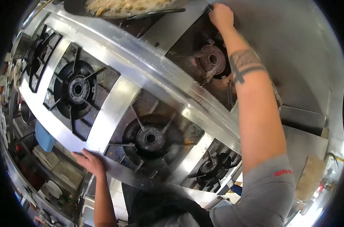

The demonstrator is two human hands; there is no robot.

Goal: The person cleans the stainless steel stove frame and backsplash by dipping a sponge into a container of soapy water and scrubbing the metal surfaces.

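My right hand point(221, 17) reaches far over the stove to the back row, its fingers closed by a small dark piece at the top edge of the view. What that piece is I cannot make out. Below the hand and forearm sits a rusty back burner point(211, 60) with no pan on it. My left hand point(89, 160) rests by the front steel edge point(115, 168) of the stove, fingers stretched out and holding nothing. A front burner point(150, 139) with its black grate lies between my arms.
A wide pan point(128, 8) of frying food in bubbling oil stands at the top. More burners point(78, 89) sit to the left, and a small one point(208, 165) at the lower right. Shelves with plates point(53, 189) and a blue object point(44, 136) are at left.
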